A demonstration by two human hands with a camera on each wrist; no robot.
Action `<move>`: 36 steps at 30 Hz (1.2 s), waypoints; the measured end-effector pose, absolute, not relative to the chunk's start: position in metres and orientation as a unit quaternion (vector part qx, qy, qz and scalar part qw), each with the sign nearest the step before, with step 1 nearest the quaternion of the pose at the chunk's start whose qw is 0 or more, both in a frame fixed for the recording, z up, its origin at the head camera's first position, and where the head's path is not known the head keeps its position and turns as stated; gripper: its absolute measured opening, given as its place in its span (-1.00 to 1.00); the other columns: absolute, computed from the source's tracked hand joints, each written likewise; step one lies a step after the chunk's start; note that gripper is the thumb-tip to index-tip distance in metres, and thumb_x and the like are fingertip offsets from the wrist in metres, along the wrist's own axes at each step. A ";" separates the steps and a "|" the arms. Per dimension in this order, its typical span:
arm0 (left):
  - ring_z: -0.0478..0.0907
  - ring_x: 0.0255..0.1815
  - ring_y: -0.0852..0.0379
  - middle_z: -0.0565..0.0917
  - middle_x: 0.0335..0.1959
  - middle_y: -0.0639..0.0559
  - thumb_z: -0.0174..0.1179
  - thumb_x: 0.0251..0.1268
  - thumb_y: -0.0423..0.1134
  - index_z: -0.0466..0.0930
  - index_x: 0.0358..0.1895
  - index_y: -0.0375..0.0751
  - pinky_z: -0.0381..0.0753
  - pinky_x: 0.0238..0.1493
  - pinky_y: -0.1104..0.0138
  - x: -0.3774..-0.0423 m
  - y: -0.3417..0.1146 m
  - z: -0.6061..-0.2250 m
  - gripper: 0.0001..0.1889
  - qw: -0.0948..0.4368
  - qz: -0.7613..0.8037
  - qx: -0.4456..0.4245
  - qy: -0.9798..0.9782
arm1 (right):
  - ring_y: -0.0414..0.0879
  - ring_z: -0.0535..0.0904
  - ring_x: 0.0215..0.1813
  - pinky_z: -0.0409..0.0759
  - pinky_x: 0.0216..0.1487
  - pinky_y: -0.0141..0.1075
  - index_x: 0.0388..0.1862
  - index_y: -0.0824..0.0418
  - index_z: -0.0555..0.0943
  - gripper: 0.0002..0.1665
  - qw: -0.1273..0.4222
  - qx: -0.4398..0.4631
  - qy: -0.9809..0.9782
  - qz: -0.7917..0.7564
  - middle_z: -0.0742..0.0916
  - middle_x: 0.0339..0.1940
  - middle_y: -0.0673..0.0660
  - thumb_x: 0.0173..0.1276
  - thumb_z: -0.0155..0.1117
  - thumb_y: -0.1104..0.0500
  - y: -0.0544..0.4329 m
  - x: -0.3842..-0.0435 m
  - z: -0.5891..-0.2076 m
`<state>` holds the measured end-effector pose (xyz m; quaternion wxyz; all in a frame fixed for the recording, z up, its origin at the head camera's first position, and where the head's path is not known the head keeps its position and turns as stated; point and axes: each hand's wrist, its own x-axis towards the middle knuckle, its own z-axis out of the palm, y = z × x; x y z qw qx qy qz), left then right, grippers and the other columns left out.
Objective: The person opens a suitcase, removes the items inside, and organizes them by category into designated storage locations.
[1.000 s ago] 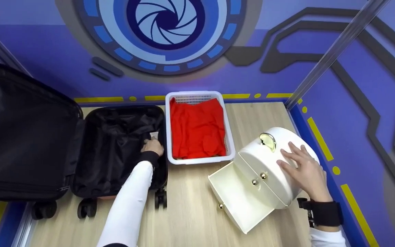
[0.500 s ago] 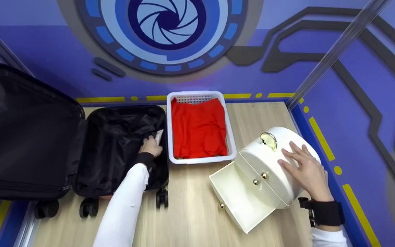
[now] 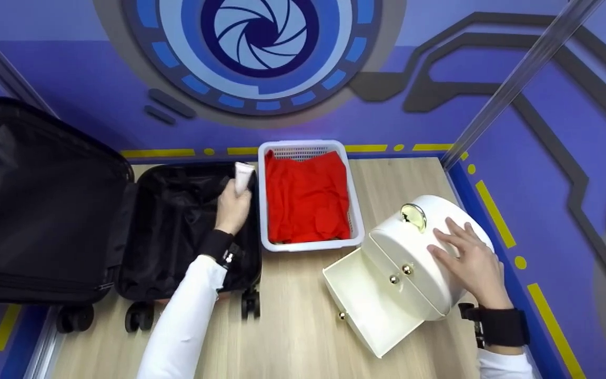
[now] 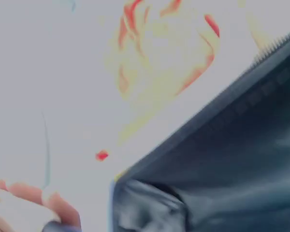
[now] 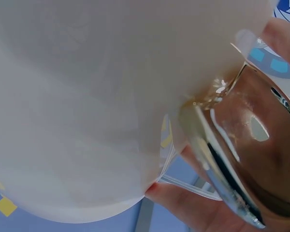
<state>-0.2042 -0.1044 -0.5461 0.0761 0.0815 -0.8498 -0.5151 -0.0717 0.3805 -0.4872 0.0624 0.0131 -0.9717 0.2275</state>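
A white squeeze tube (image 3: 243, 175) stands up out of my left hand (image 3: 232, 210), gripped at its lower end above the right side of the open black suitcase (image 3: 171, 252). In the left wrist view, the fingers (image 4: 63, 209) wrap the tube (image 4: 19, 212) at the bottom left corner. My right hand (image 3: 468, 263) rests with spread fingers on the rounded white drawer box (image 3: 418, 250), whose lower drawer (image 3: 361, 292) is pulled out and looks bare inside. The right wrist view shows the box's gold handle (image 5: 251, 140) close up, with fingers (image 5: 183, 203) at the box's edge.
Between suitcase and drawer box stands a white plastic basket (image 3: 311, 246) with red cloth (image 3: 308, 195) in it. The suitcase lid (image 3: 34, 210) leans open at the left. A patterned wall (image 3: 366, 126) closes off the back, another the right side.
My left hand has lifted the white tube from inside the suitcase, up and toward the back, and more of it shows. The right hand and drawer box stay put.
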 end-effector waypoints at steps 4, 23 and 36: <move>0.54 -0.40 -0.15 0.52 -0.47 -0.10 0.06 0.54 -0.02 0.53 -0.17 -0.26 0.50 -0.34 0.03 -0.190 -0.076 -0.534 -0.67 0.081 -0.463 -0.026 -0.882 | 0.41 0.30 0.61 0.42 0.19 0.52 0.30 0.10 0.72 -0.36 0.061 0.013 -0.972 0.226 0.53 0.56 0.18 0.39 0.44 -0.24 0.381 -0.072 -0.488; 0.53 -0.56 0.28 0.61 -0.55 0.28 0.04 0.34 0.54 0.59 -0.43 0.14 0.32 -0.57 0.39 -0.106 0.085 -0.593 -0.43 0.084 -0.104 -0.407 -0.904 | 0.40 0.28 0.63 0.47 0.17 0.48 0.31 0.08 0.71 -0.36 0.051 0.008 -0.974 0.220 0.52 0.57 0.18 0.39 0.45 -0.22 0.381 -0.072 -0.484; 0.59 -0.07 0.24 0.71 -0.13 0.28 0.03 0.42 0.44 0.69 -0.18 0.26 0.46 -0.05 0.33 -0.072 0.131 -0.651 -0.57 0.038 0.022 -0.463 -0.885 | 0.39 0.27 0.63 0.42 0.25 0.48 0.30 0.09 0.72 -0.37 0.055 0.009 -0.972 0.229 0.54 0.56 0.17 0.38 0.46 -0.21 0.381 -0.072 -0.486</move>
